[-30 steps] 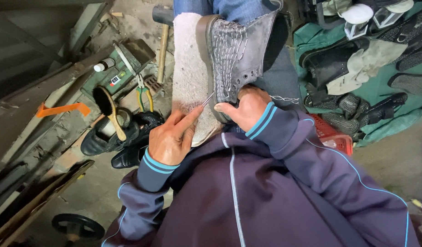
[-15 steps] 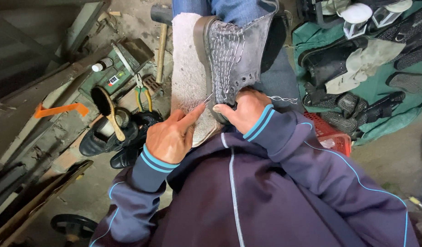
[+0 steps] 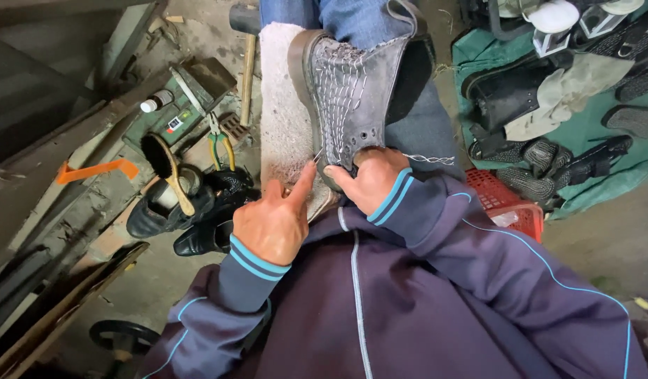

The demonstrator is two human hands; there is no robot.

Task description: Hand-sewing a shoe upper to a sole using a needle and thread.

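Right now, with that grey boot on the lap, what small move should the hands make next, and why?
Probably draw the needle through with the left hand. Its fingers pinch at the boot edge beside the sole, while the right hand steadies the boot and loose thread trails out.

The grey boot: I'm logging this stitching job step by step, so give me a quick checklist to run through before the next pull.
1. Grey boot steadied on the lap, on the pale pad: ok.
2. Right hand grips the boot's near end: ok.
3. Left hand at the seam, forefinger raised by the needle: ok.
4. Needle pinched firmly: cannot tell.
5. Thread free of tangles: cannot tell.
6. Pliers within reach on the left: ok.
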